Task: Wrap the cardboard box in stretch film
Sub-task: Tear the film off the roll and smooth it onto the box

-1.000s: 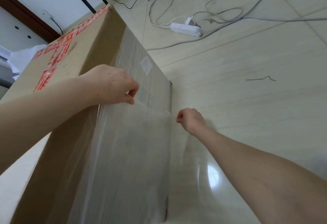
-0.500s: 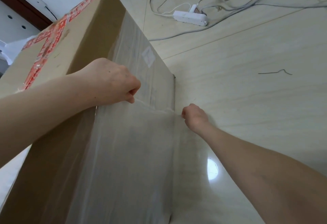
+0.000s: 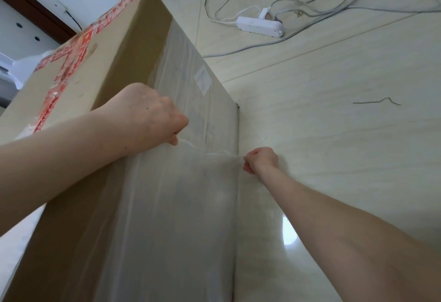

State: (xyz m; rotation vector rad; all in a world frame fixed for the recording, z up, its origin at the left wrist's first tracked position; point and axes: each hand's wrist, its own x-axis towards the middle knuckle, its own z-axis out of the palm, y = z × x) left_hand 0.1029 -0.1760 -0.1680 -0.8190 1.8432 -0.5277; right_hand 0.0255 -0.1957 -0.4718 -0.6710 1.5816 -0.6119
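The free edge of the stretch film (image 3: pixel 181 218), laid over the side of the cardboard box (image 3: pixel 100 63) standing on the tiled floor (image 3: pixel 334 139), is pinched by the curled left hand (image 3: pixel 148 115) and right hand (image 3: pixel 261 161); it is best kept taut and level while smoothed down.

Head-worn wide-angle view, looking steeply down, close over box (image 3: pixel 100 67), floor (image 3: pixel 334 134)

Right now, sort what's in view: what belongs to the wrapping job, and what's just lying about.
Part of the job:
cardboard box
stretch film over its side
left hand and right hand, both pinching the film's edge

Lying about on the floor:
white power strip
grey cables
small bent wire
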